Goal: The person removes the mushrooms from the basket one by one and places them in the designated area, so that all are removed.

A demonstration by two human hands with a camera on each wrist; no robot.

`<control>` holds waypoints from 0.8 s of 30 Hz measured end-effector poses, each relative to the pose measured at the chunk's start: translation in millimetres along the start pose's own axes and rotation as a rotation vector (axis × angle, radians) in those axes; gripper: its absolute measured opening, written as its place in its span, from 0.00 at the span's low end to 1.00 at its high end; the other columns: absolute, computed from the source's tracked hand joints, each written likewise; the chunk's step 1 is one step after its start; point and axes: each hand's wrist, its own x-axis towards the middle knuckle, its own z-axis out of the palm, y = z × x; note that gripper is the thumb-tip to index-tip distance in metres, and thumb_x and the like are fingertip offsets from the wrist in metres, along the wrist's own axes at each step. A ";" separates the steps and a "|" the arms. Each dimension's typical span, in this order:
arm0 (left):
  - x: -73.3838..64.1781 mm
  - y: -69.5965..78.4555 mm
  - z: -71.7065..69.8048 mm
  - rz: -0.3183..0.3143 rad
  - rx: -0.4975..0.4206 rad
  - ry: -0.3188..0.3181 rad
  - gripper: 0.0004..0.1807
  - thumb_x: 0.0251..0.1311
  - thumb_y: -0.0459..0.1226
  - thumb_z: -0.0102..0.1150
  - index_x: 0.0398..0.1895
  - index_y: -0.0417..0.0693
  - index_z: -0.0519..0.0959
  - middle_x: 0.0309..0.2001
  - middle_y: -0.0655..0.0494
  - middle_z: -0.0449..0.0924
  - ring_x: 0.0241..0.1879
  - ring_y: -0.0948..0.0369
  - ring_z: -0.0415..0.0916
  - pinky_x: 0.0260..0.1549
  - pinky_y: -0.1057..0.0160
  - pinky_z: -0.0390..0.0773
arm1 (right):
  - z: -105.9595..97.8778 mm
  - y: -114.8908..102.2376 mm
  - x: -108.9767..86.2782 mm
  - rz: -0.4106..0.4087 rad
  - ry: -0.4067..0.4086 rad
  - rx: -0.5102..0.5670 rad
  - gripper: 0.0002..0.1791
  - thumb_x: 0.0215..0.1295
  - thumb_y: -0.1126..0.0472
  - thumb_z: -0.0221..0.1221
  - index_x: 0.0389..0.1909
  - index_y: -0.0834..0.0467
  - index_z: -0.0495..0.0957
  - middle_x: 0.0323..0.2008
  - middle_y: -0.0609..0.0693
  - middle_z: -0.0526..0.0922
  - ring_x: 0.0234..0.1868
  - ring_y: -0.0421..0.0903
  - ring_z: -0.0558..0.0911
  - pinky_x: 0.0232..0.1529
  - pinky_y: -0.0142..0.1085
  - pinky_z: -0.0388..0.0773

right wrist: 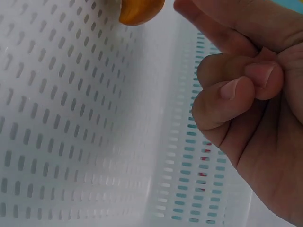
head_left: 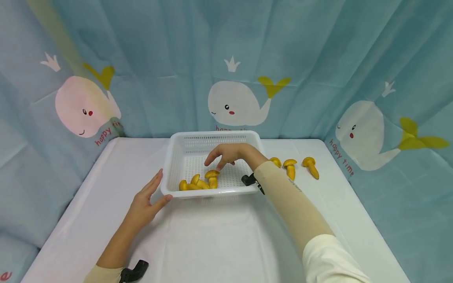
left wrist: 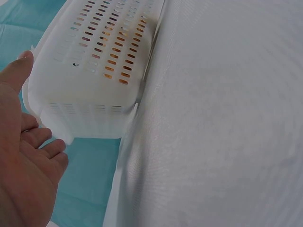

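A white plastic basket (head_left: 214,192) with slotted walls stands at the back of the table. Three yellow mushrooms lie in its near left part, the rightmost mushroom (head_left: 212,179) just below my right hand (head_left: 230,154). That hand reaches over the basket holding nothing, thumb and forefinger spread apart and the other fingers bent. In the right wrist view, part of an orange-yellow mushroom cap (right wrist: 141,10) shows beyond the fingertips. My left hand (head_left: 143,206) is at the basket's near left corner, its thumb at the rim and its fingers extended along the left side.
Three more yellow mushrooms lie on the white tablecloth (head_left: 209,236) right of the basket: one mushroom (head_left: 275,161) partly behind the right forearm, a middle mushroom (head_left: 290,169), and a far mushroom (head_left: 311,167). A blue whale-print curtain (head_left: 159,98) hangs close behind the table.
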 end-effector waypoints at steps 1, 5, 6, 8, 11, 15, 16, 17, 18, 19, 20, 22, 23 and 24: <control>0.0 0.0 0.1 0.004 -0.002 0.003 0.51 0.59 0.41 0.74 0.82 0.58 0.55 0.81 0.54 0.53 0.78 0.42 0.55 0.65 0.31 0.66 | -0.1 -0.3 0.4 0.001 -0.008 -0.007 0.26 0.67 0.62 0.67 0.66 0.49 0.79 0.64 0.35 0.80 0.47 0.51 0.78 0.17 0.32 0.59; 0.7 -0.2 -0.6 0.010 -0.004 0.007 0.50 0.60 0.42 0.73 0.82 0.57 0.55 0.81 0.53 0.53 0.78 0.42 0.55 0.65 0.31 0.66 | -0.2 -1.5 2.6 0.009 -0.052 -0.035 0.27 0.67 0.61 0.68 0.67 0.48 0.79 0.65 0.36 0.79 0.56 0.50 0.77 0.19 0.32 0.61; 1.0 -0.4 -0.9 0.010 -0.002 0.007 0.50 0.60 0.42 0.73 0.82 0.57 0.54 0.81 0.53 0.53 0.78 0.42 0.54 0.65 0.31 0.66 | -0.1 -1.7 3.4 0.013 -0.060 -0.043 0.27 0.67 0.61 0.68 0.67 0.48 0.79 0.65 0.36 0.79 0.57 0.50 0.77 0.19 0.32 0.61; 1.3 -0.4 -1.6 0.005 0.001 0.005 0.50 0.61 0.43 0.73 0.82 0.58 0.54 0.81 0.54 0.53 0.78 0.42 0.54 0.65 0.31 0.66 | 0.3 -1.6 5.6 0.022 -0.076 -0.050 0.27 0.66 0.61 0.68 0.67 0.47 0.79 0.66 0.35 0.78 0.58 0.50 0.77 0.19 0.32 0.61; 1.8 0.0 -2.2 0.000 0.000 0.006 0.50 0.61 0.42 0.73 0.82 0.58 0.54 0.81 0.53 0.53 0.79 0.43 0.54 0.65 0.30 0.66 | 1.6 0.0 9.4 0.035 -0.087 -0.053 0.29 0.65 0.62 0.68 0.67 0.45 0.79 0.66 0.34 0.77 0.59 0.47 0.77 0.19 0.31 0.60; 2.1 1.8 -1.2 -0.003 -0.004 0.003 0.50 0.60 0.41 0.73 0.82 0.58 0.55 0.81 0.51 0.54 0.79 0.43 0.54 0.65 0.30 0.66 | 3.2 3.4 13.1 0.058 -0.090 -0.037 0.29 0.65 0.63 0.68 0.66 0.43 0.79 0.67 0.34 0.77 0.57 0.44 0.78 0.19 0.30 0.61; 2.0 2.3 -0.7 -0.005 -0.004 0.001 0.50 0.60 0.41 0.74 0.82 0.58 0.55 0.81 0.52 0.54 0.79 0.43 0.54 0.65 0.30 0.66 | 3.5 3.9 13.5 0.065 -0.093 -0.032 0.29 0.65 0.63 0.69 0.66 0.43 0.79 0.67 0.34 0.77 0.56 0.44 0.78 0.19 0.30 0.61; 1.9 2.6 -0.2 -0.006 -0.005 0.000 0.50 0.60 0.41 0.74 0.82 0.58 0.55 0.81 0.52 0.54 0.79 0.43 0.54 0.65 0.31 0.66 | 3.8 4.4 14.0 0.071 -0.097 -0.025 0.29 0.65 0.64 0.69 0.66 0.43 0.79 0.67 0.35 0.77 0.55 0.44 0.79 0.18 0.30 0.61; 1.7 3.1 0.1 -0.007 -0.004 0.001 0.50 0.60 0.41 0.74 0.82 0.58 0.55 0.81 0.52 0.54 0.78 0.43 0.54 0.65 0.30 0.66 | 4.1 4.7 14.5 0.075 -0.103 -0.024 0.29 0.65 0.64 0.69 0.65 0.43 0.79 0.67 0.35 0.77 0.55 0.43 0.79 0.18 0.30 0.61; 1.3 3.4 0.4 -0.009 -0.005 0.002 0.51 0.60 0.41 0.74 0.82 0.58 0.55 0.81 0.51 0.54 0.78 0.43 0.55 0.65 0.30 0.66 | 4.4 4.9 15.1 0.077 -0.109 -0.022 0.29 0.64 0.63 0.69 0.65 0.42 0.79 0.67 0.35 0.77 0.54 0.43 0.79 0.18 0.30 0.61; 0.7 3.6 0.7 -0.011 -0.005 0.002 0.51 0.60 0.41 0.74 0.82 0.58 0.55 0.81 0.51 0.54 0.78 0.43 0.55 0.65 0.30 0.66 | 4.7 4.8 15.7 0.080 -0.120 -0.018 0.29 0.64 0.64 0.69 0.65 0.43 0.79 0.67 0.36 0.77 0.54 0.43 0.80 0.18 0.30 0.61; 1.0 4.3 0.3 -0.010 -0.006 0.004 0.51 0.59 0.41 0.74 0.82 0.58 0.55 0.81 0.51 0.54 0.78 0.43 0.55 0.65 0.30 0.67 | 4.2 3.8 16.4 0.082 -0.135 -0.013 0.29 0.64 0.64 0.69 0.65 0.43 0.80 0.67 0.36 0.77 0.53 0.44 0.80 0.18 0.30 0.60; 1.3 4.6 0.0 -0.009 -0.006 0.005 0.51 0.59 0.41 0.74 0.82 0.57 0.55 0.81 0.51 0.55 0.78 0.42 0.55 0.65 0.30 0.67 | 4.0 3.3 16.9 0.082 -0.139 -0.014 0.29 0.64 0.64 0.69 0.65 0.42 0.80 0.67 0.37 0.77 0.53 0.44 0.80 0.18 0.30 0.60; 1.6 5.0 -0.4 -0.007 -0.006 0.005 0.51 0.59 0.41 0.74 0.82 0.57 0.55 0.81 0.51 0.55 0.78 0.42 0.55 0.65 0.30 0.67 | 3.9 2.5 17.2 0.083 -0.140 -0.017 0.28 0.64 0.64 0.69 0.65 0.42 0.80 0.67 0.37 0.77 0.54 0.44 0.80 0.18 0.30 0.61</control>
